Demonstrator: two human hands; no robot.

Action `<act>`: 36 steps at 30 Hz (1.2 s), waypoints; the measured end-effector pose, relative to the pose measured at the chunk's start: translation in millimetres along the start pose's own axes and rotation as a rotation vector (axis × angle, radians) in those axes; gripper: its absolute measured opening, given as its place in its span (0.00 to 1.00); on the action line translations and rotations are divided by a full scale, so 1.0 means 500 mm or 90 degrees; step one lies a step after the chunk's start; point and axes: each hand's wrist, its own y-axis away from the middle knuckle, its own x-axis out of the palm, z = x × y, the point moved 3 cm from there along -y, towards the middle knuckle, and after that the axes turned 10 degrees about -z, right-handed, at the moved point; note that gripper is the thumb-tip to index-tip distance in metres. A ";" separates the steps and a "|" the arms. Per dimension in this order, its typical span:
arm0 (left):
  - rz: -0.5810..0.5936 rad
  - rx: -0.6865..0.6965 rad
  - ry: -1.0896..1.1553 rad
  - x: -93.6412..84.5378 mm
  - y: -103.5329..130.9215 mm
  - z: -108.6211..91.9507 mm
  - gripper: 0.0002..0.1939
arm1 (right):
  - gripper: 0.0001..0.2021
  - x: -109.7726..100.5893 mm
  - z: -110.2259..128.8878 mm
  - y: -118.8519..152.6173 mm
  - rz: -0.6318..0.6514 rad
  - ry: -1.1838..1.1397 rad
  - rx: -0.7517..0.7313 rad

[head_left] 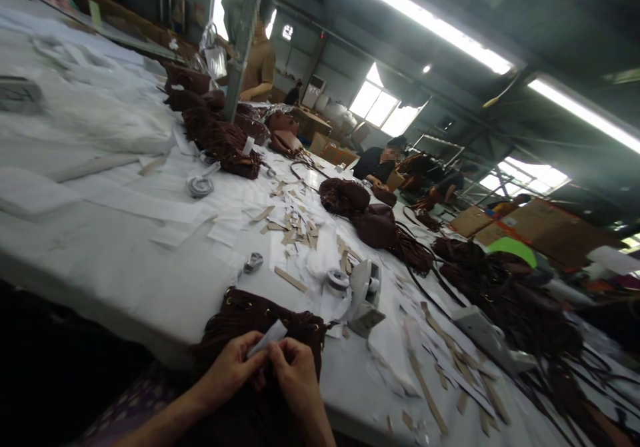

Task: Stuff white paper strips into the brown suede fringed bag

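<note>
L hand [235, 364] pinches white strip [271, 337]; R hand [297, 367] pinches its edge, thumb to forefinger, over brown fringed bag [285, 312] at table's [165, 280] near edge. Prob. mid-handling; can't tell if strip's attached. Long axis diag., lower L to upper R; bag's eyelet edge faces away.

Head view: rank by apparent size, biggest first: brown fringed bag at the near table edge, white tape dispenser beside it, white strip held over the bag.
1. Fringed bag, though partly covered
2. Tape dispenser
3. White strip, visible part only

Apparent size only; the dispenser sits farther off than the strip.
</note>
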 end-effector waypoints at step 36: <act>0.109 -0.221 0.253 -0.021 -0.019 0.046 0.18 | 0.18 0.019 -0.051 0.013 0.072 -0.084 -0.023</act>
